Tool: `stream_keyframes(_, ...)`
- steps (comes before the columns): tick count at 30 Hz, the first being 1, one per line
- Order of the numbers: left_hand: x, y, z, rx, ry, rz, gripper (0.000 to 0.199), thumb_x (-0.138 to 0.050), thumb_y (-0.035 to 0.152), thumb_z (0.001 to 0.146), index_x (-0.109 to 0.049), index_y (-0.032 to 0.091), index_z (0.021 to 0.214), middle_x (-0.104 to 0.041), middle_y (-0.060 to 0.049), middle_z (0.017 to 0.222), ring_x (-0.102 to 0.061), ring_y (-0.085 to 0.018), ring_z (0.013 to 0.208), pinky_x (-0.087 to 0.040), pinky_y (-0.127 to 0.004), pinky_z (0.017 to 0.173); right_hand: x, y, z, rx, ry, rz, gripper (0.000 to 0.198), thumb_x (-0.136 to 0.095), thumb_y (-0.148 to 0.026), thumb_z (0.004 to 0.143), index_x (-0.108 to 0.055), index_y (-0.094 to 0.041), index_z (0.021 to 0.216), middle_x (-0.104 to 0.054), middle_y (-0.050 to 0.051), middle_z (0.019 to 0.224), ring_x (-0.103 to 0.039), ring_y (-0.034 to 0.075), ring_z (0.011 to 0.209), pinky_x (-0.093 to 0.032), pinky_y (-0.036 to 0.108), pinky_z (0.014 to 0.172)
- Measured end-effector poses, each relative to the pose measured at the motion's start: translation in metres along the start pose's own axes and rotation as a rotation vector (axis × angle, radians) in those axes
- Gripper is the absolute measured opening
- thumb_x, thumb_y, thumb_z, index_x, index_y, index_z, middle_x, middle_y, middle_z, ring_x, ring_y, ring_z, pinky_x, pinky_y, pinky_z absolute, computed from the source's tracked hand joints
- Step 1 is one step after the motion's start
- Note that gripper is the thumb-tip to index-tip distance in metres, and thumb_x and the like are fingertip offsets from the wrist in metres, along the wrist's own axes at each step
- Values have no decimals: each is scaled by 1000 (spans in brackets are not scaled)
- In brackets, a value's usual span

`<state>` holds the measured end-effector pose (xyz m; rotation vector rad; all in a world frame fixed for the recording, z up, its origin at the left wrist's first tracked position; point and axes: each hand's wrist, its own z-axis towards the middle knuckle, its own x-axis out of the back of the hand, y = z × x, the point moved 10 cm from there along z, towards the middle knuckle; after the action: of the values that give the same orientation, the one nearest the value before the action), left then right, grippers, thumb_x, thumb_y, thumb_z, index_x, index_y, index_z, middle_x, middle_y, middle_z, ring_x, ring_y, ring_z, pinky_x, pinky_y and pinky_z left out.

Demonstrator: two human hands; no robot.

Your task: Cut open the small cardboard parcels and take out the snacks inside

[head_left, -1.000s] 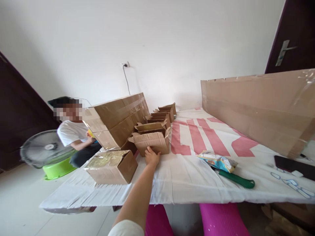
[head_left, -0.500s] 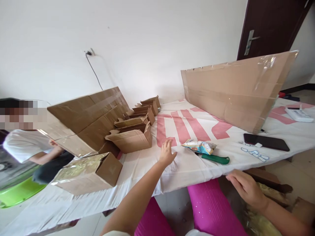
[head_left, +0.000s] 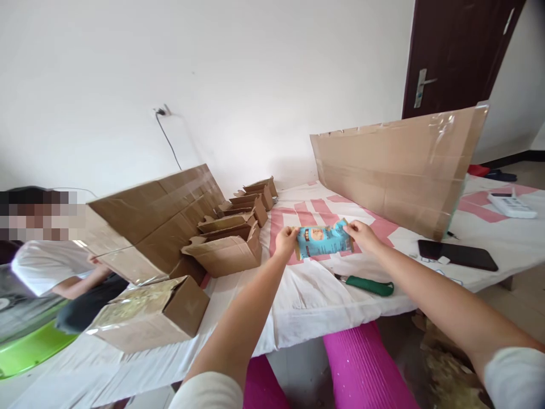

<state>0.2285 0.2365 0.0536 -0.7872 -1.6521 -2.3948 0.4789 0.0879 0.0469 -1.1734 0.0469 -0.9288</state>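
A blue snack packet with printed lettering is stretched between my two hands above the cloth. My left hand pinches its left end, and my right hand grips the upper right corner. Below the packet, a green-handled utility knife lies on the white and pink cloth, its blade end pointing left. To the left of my hands stands a row of open cardboard bins, whose insides are mostly hidden.
A tall cardboard panel stands at the right, with a black phone in front and a white device beyond. At left are a large carton, a taped box and a seated person.
My left hand has taken hold of the packet, which is lifted off the cloth with its blue face showing. My right hand has risen from beside the table edge to grip its other end.
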Motion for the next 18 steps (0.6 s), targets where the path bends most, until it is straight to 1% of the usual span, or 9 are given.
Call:
stream_keyframes(2,21,7,18,31,63,-33,29,-56,39,93,-61,14,107,-65,-6,100,-64,-16,85,-55,-35,76,-12,-5,31,-36,34,43,32,-54,-48,84,-51,-21,67,-57,-2,62,-53,14,58,-41,26,55)
stream_keyframes(4,38,8,27,61,120,-52,32,-57,38,93,-59,15,115,-63,-8,112,-64,-19,95,-55,-39,81,-23,-9,51,-64,72,76,35,-57,-49,86,-52,-19,68,-55,-4,63,-51,12,58,-41,26,56)
stream_keyframes(7,56,-1,26,118,194,-68,33,-57,36,93,-58,16,118,-61,-9,118,-62,-21,100,-55,-41,85,-37,-9,59,-108,130,117,34,-56,-48,89,-55,-17,76,-55,-4,68,-50,10,59,-43,26,60)
stream_keyframes(9,64,-13,20,158,236,-74,33,-57,36,93,-58,16,119,-60,-9,120,-62,-21,102,-54,-42,86,-46,-7,52,-140,163,144,34,-55,-49,91,-56,-16,79,-55,-3,70,-51,10,60,-44,27,61)
stream_keyframes(12,77,-33,8,211,296,-77,33,-57,36,93,-58,16,119,-61,-9,119,-62,-21,102,-54,-42,86,-66,-7,31,-172,187,195,36,-52,-52,90,-56,-18,80,-57,-2,71,-51,11,59,-43,26,58)
stream_keyframes(15,93,-56,-9,250,356,-83,32,-56,38,93,-59,15,115,-62,-8,115,-63,-21,99,-54,-41,85,-90,-12,10,-190,195,242,42,-45,-61,86,-53,-21,78,-59,1,69,-52,15,59,-40,28,55)
stream_keyframes(18,106,-81,-34,272,409,-99,34,-53,42,94,-61,14,111,-65,-7,108,-64,-19,93,-54,-39,83,-119,-17,-10,-206,201,271,46,-41,-68,83,-48,-24,74,-61,4,70,-56,19,65,-41,29,57)
